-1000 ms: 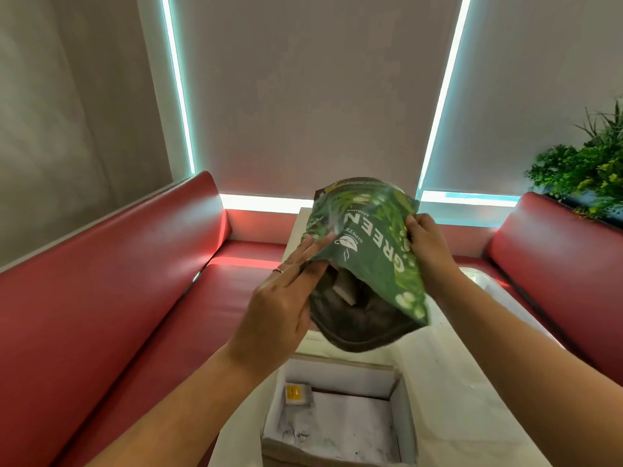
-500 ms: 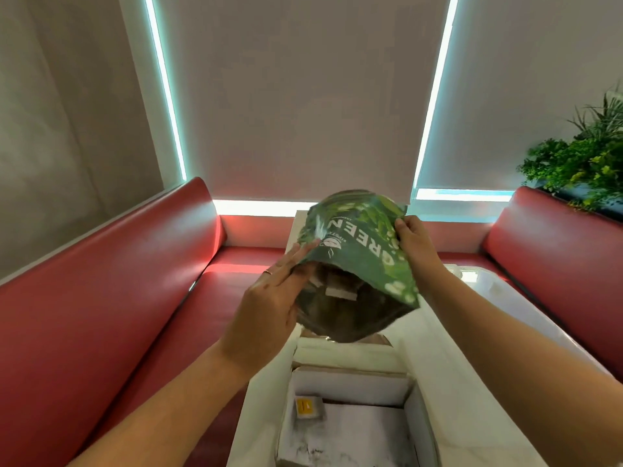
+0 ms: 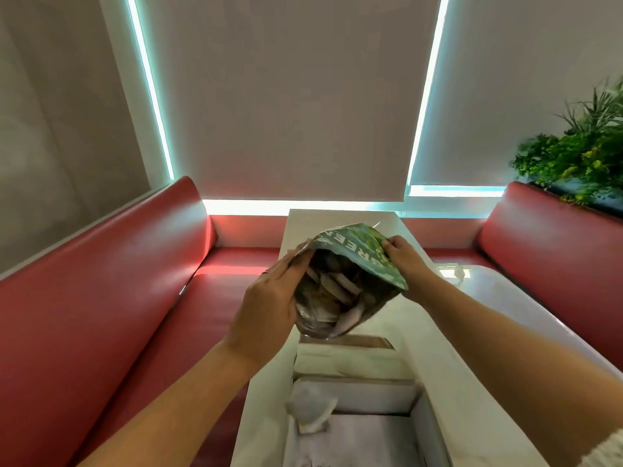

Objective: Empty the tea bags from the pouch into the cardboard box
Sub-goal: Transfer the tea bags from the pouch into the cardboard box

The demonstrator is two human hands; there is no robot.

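Clearly the pouring step is in hand: the pouch (image 3: 357, 251) is held in the air above the cardboard box (image 3: 354, 389), which stands open on the table (image 3: 488, 298), and its mouth is tipped downward so the tea bags (image 3: 333, 288) are seen crowded inside. A lone bag (image 3: 312, 411) is seen in the box. The pouch's upper edge is pinched by the right hand (image 3: 403, 257) with curled fingers; its left side is steadied by the left hand (image 3: 266, 305), laid flat with fingers straight. A steeper tilt over the box seems called for next.

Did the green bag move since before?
Yes. The pouch has dropped: its top, once above the far edge of the table, now sits below it.
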